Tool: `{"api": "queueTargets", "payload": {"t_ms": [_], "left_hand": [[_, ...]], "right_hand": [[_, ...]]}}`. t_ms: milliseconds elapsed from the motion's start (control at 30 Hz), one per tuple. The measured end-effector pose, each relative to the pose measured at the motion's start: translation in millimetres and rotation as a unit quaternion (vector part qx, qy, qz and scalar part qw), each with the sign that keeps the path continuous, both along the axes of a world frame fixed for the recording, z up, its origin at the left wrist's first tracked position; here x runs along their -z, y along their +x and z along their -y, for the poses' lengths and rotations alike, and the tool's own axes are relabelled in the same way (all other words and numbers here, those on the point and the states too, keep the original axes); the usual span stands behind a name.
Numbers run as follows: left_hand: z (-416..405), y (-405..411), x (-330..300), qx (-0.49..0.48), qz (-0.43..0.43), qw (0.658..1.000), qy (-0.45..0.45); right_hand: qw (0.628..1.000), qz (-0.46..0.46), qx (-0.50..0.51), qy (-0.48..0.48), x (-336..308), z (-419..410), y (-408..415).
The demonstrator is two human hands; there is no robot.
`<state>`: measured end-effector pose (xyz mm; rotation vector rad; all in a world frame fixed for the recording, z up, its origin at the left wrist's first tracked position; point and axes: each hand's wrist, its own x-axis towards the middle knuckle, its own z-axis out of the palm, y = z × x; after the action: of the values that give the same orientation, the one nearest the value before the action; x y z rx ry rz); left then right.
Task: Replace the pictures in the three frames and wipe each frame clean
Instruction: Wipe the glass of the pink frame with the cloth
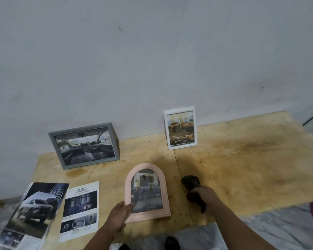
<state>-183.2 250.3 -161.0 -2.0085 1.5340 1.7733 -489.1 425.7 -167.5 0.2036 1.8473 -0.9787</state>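
Observation:
A pink arched frame [164, 181] with a car picture lies flat on the plywood table [242, 168]. My left hand [120, 216] grips its lower left corner. To its right, my right hand [205, 195] grips a dark cloth [191, 182] that rests on the table, apart from the frame. A grey frame [84, 145] showing a car interior leans against the wall at the left. A white frame [180, 129] with car pictures stands upright by the wall further right.
Two loose car brochure pages lie at the table's front left: a dark truck page [34, 212] and a white "SAFETY" page [80, 210]. The grey wall [152, 60] bounds the table's back. A marbled floor [278, 228] shows below the front edge.

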Motion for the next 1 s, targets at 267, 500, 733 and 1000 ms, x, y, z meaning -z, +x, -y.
{"api": "queueTargets", "payload": {"t_ms": [267, 500, 733, 1000], "left_hand": [[-8.2, 12.2, 21.1, 0.189, 0.072, 0.974, -0.098], [-21.3, 24.8, 15.9, 0.322, 0.124, 0.909, -0.235], [8.1, 34.3, 40.8, 0.407, 0.139, 0.846, -0.314], [36.1, 51.6, 84.8, 0.520, 0.123, 0.754, -0.382]], "right_hand": [[0.964, 0.201, 0.118, -0.127, -5.4, -5.7, 11.4], [0.972, 0.191, 0.069, -0.119, -4.5, 8.1, 43.0], [0.992, 0.030, -0.006, -0.121, 2.8, 46.0, 79.1], [0.973, -0.132, -0.145, -0.123, 7.3, 96.3, 103.5]]}}
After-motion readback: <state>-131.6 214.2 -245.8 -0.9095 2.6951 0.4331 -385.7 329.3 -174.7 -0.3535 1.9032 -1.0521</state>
